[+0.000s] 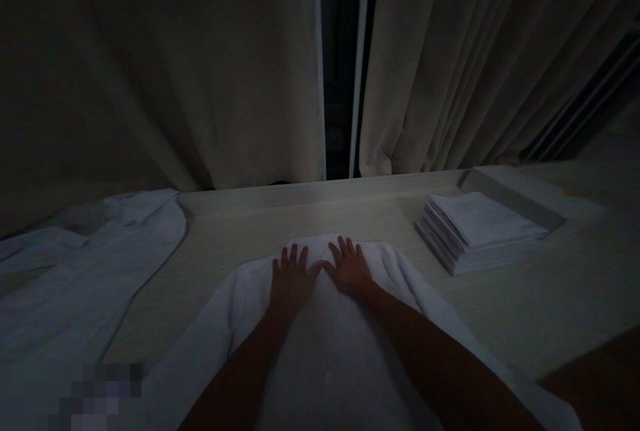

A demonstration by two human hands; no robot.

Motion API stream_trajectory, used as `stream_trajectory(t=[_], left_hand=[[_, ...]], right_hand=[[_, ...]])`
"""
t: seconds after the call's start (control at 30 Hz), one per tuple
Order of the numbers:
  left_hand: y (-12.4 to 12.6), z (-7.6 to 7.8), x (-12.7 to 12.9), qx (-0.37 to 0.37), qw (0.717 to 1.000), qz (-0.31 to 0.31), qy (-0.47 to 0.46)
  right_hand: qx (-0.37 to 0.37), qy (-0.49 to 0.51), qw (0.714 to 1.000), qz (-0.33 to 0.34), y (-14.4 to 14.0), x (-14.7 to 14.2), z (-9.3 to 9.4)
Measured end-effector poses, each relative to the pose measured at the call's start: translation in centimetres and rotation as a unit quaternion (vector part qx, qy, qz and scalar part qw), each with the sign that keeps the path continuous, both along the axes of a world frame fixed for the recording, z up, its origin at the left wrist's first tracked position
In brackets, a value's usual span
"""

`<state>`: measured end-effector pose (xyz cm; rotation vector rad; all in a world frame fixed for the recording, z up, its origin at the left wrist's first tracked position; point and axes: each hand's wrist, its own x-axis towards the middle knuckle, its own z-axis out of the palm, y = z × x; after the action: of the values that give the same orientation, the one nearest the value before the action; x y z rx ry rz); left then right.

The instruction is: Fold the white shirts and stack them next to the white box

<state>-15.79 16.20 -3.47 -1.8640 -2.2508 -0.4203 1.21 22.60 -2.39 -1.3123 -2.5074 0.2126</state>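
A white long-sleeved shirt (325,344) lies spread on the pale tabletop, its collar (313,240) toward the far side and its sleeves out to both sides. My left hand (293,284) rests flat on the shirt just below the collar, fingers spread. Beside it, my right hand (350,267) also lies flat on the cloth with its fingers apart. The two thumbs come close together near the middle of the collar; whether they touch I cannot tell. The shirt's lower end runs out of view beneath my forearms.
To the right stands a stack of folded white cloth (480,231). More white garments (90,264) lie at the left. Beige curtains (250,71) hang behind the table's raised back edge (320,194), parted at a dark gap (340,71). A blurred patch covers the lower left corner.
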Motion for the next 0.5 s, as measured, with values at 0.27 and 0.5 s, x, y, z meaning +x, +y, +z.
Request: stream_trajectory(t=[0.27, 0.5], left_hand=[[-0.6, 0.3, 0.2, 0.040, 0.998, 0.017, -0.045], [-3.9, 0.8, 0.3, -0.001, 0.999, -0.018, -0.040]], right_hand=[[-0.023, -0.027, 0.998, 0.042, 0.6, 1.4, 1.1], [0.002, 0.044, 0.999, 0.027, -1.1, 2.1, 2.4]])
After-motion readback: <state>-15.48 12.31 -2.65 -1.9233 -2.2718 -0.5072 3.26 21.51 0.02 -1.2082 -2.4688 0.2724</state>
